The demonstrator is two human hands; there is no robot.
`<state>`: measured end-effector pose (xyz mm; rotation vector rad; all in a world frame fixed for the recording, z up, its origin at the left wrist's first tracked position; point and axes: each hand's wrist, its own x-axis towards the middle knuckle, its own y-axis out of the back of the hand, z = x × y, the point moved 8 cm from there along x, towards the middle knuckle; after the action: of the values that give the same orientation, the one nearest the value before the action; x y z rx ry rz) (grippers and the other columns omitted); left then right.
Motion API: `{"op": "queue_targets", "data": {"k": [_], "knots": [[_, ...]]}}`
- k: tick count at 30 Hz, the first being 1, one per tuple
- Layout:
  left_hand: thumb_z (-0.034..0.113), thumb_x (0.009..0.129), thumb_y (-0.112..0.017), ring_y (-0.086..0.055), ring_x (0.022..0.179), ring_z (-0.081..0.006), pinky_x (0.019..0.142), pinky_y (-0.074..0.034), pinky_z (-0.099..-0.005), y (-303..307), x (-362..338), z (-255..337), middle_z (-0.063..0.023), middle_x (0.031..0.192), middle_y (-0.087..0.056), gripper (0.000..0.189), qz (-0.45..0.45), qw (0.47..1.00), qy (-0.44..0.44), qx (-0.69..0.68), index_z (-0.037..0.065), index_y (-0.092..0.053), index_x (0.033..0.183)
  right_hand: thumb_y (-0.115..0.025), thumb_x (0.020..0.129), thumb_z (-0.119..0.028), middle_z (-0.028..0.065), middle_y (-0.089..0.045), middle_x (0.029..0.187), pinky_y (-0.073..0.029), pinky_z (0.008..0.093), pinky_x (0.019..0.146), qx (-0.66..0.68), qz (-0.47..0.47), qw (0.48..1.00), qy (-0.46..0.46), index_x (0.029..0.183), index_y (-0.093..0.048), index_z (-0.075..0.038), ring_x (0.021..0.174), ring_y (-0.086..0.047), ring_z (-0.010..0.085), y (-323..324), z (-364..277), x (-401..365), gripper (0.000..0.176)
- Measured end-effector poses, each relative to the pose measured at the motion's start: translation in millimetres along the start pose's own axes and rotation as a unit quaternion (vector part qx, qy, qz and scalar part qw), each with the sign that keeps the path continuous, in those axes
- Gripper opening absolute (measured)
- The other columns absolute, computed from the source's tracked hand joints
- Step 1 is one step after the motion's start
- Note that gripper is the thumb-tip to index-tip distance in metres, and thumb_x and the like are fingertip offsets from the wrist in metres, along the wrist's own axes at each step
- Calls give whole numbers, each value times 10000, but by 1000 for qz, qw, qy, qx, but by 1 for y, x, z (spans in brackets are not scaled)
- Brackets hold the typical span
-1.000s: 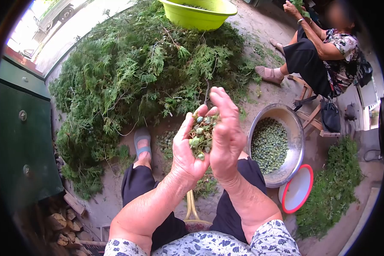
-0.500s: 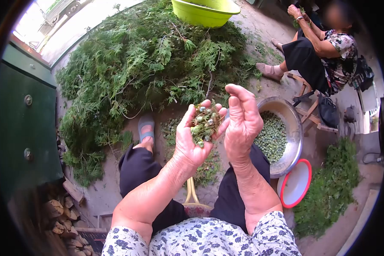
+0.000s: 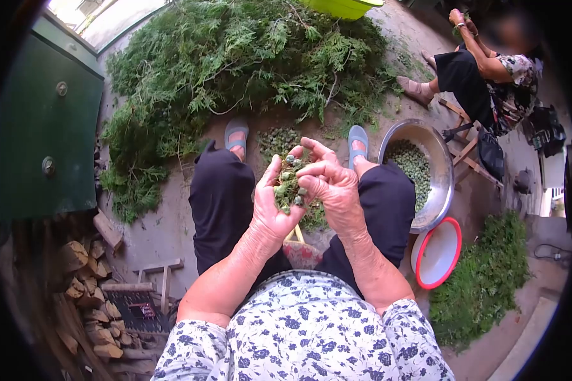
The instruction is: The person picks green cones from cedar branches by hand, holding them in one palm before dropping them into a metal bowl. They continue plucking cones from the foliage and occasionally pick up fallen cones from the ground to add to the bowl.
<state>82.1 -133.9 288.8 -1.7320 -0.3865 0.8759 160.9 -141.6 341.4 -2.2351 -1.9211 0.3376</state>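
Cupped palm-up in front of my body, my left hand (image 3: 274, 197) holds a handful of small blue-green seed cones (image 3: 288, 185) mixed with brown and green plant bits. My right hand (image 3: 333, 193) leans over it from the right, its thumb and forefinger pinched together at the edge of the handful. What sits between those fingertips is too small to make out. Beyond the hands, more cones (image 3: 278, 141) lie on the ground between my feet. To the right, a metal basin (image 3: 440, 190) holds many loose cones (image 3: 412, 166).
Cut evergreen branches (image 3: 235, 63) are heaped ahead, with a yellow-green tub (image 3: 346, 7) behind. A red-rimmed white basin (image 3: 437, 254) and flatter greenery (image 3: 480, 279) lie at right. Another person (image 3: 489, 70) sits at upper right. Firewood (image 3: 92, 286) and a green cabinet (image 3: 41, 127) are at left.
My right hand has come in from the right, its raised fingers now bent and pinching at the handful. The left hand still cradles the cones. The whole view has shifted.
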Motion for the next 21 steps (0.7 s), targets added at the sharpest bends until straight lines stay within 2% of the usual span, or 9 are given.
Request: {"op": "queue_targets", "data": {"k": [6,7,8,9,10,13,16,17,21], "knots": [[341,974,-417,-569,1065,-323,951,-461,-518,19,-23,3,-178,1163,-567,346,32,999,-24,-37,58,-530,1138,-649,819,-32,129,-578,1194,-434,298,911,280,78,955,-56,979,-680,-23,1120,-521,193,21,27,-14,163],[331,973,-419,-551,1091,-333,975,-434,-525,21,-26,6,-189,1163,-567,348,36,998,-31,-29,51,-540,1140,-647,808,-20,127,-580,1186,-441,300,902,36,116,993,-8,992,-678,-32,1096,-535,194,35,16,-17,187],[321,973,-421,-532,1117,-344,999,-407,-533,24,-28,8,-199,1164,-567,349,41,998,-38,-20,44,-550,1143,-644,797,-8,126,-583,1178,-447,302,893,-211,145,966,41,1005,-676,-40,1072,-549,196,41,3,-21,213],[323,971,-425,-529,1122,-340,998,-406,-536,28,-28,10,-196,1177,-560,347,41,998,-42,-14,50,-551,1145,-639,767,13,120,-597,1096,-446,304,890,-476,172,849,151,1004,-675,-57,993,-573,216,29,-23,-29,250],[323,971,-425,-529,1122,-340,998,-406,-536,32,-28,11,-196,1177,-560,347,42,998,-45,-15,50,-551,1145,-639,767,13,120,-597,1096,-446,304,890,-476,169,850,151,1004,-675,-57,993,-573,216,23,-27,-34,250],[341,964,-450,-556,1078,-319,937,-477,-482,41,-25,13,-178,1137,-573,336,41,998,-45,13,70,-528,1146,-651,731,8,89,-575,892,-445,331,880,-309,40,947,81,972,-669,-76,885,-585,242,-9,-15,-40,256],[329,962,-450,-536,1096,-326,964,-436,-497,43,-20,7,-184,1137,-573,331,24,999,-18,-10,65,-555,1132,-654,725,19,80,-563,853,-462,331,862,-377,-51,904,194,986,-666,-29,815,-590,218,-43,-13,-40,266],[330,958,-460,-546,1077,-313,949,-449,-471,43,-20,4,-180,1127,-576,329,32,999,-20,0,64,-557,1126,-665,696,5,89,-534,777,-465,337,864,-410,-69,893,174,973,-670,-40,781,-577,235,-49,-9,-40,281],[334,953,-478,-552,1053,-281,926,-474,-399,42,-22,-1,-161,1104,-565,334,47,999,-20,15,63,-537,1140,-667,669,-1,94,-522,806,-474,350,863,-473,-69,866,146,946,-677,-65,759,-560,251,-56,6,-43,285]]}}
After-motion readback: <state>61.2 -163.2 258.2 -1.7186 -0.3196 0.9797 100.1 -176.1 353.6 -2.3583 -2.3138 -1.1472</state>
